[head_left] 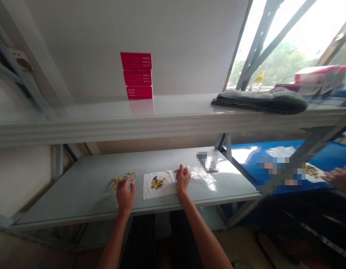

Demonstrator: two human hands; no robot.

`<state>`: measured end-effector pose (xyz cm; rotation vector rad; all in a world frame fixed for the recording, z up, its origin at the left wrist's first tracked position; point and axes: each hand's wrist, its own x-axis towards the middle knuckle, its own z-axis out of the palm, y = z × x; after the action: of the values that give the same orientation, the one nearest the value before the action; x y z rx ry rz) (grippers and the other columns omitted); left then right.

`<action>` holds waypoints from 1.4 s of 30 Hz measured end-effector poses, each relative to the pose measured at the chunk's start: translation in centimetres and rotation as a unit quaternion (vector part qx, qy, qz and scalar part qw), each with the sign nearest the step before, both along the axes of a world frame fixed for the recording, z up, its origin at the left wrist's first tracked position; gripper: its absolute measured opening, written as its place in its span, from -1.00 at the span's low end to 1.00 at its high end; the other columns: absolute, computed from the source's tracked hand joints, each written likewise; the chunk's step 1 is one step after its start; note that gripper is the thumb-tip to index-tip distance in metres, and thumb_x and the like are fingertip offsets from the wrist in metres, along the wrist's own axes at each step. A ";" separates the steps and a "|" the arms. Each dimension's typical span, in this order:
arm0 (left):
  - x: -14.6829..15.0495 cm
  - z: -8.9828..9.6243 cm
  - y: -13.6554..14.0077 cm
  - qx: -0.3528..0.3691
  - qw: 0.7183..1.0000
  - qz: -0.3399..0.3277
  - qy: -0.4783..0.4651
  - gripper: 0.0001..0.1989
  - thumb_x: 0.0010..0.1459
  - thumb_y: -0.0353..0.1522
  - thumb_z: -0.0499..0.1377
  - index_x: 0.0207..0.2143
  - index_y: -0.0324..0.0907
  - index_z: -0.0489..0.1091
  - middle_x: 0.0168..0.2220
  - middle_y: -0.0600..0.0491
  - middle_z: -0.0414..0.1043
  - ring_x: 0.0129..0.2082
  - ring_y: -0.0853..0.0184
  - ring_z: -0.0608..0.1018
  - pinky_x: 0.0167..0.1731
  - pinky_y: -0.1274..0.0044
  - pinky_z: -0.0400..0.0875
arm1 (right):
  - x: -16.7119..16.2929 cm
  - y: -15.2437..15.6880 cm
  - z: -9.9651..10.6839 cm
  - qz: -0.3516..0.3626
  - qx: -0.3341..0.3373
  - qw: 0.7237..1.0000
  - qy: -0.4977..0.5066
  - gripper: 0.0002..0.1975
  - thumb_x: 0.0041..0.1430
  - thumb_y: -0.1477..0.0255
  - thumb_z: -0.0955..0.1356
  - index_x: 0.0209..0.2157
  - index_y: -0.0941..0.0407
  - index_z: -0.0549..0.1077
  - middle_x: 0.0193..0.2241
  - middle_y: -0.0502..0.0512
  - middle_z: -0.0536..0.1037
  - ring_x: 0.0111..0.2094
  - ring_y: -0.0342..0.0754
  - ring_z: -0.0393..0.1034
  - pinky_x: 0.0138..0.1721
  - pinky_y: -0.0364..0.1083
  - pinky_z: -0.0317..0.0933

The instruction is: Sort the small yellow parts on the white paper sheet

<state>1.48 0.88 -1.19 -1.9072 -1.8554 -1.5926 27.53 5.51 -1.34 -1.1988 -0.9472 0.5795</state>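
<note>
My left hand [125,193] is over the left part of the grey shelf, its thumb held apart from its bent fingers. Small clear bags of yellow pieces [115,183] lie beside and beyond its fingertips. Between my hands is a white cloth [147,191] with a small heap of yellow and brown pieces [158,182] on it. At the cloth's right edge, my right hand [183,178] has its fingers curled together. A thin pale edge shows by those fingertips, too faint to identify. Clear plastic bags [202,175] lie just right of that hand.
Three stacked red boxes [137,78] and a folded dark cloth [258,101] rest on the upper shelf [181,104], which overhangs the work surface. A metal upright [299,160] separates a blue table [245,157] at right, where another person's hand [339,177] is visible.
</note>
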 end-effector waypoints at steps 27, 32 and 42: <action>-3.5 0.5 -2.0 0.056 0.973 0.147 -0.172 -0.84 0.16 -0.29 0.17 -0.24 -0.15 0.46 -0.28 -0.01 0.54 -0.27 0.19 0.57 -0.14 0.38 0.41 | -2.9 -3.7 2.3 0.122 0.118 0.919 -0.355 -0.49 0.35 0.26 0.23 -0.69 0.07 0.19 -0.69 -0.03 0.21 -0.59 -0.14 0.08 -0.45 -0.11 0.00; -3.1 0.9 -2.5 0.066 0.988 0.066 -0.124 -0.84 0.17 -0.26 0.19 -0.25 -0.14 0.44 -0.32 0.03 0.49 -0.29 0.23 0.53 -0.14 0.43 0.40 | -9.2 -5.7 4.7 0.242 0.124 0.859 -0.433 -0.74 0.27 0.28 0.34 -0.05 0.04 0.51 -0.14 0.18 0.56 -0.23 0.02 0.44 -0.27 -0.10 0.19; -3.0 1.3 -1.9 -0.033 0.991 -0.115 -0.068 -0.78 0.17 -0.17 0.20 -0.44 -0.09 0.47 -0.44 0.03 0.50 -0.40 0.23 0.52 -0.31 0.47 0.38 | -13.3 -5.4 2.9 0.362 0.027 0.880 -0.306 -0.86 0.18 0.43 0.38 -0.37 0.08 0.62 -0.50 0.02 0.61 -0.55 -0.12 0.40 -0.44 -0.18 0.15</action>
<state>-1.54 -1.06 0.06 -2.1615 -1.8143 -1.7890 14.27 0.12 1.51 -0.9610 -1.9834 0.7626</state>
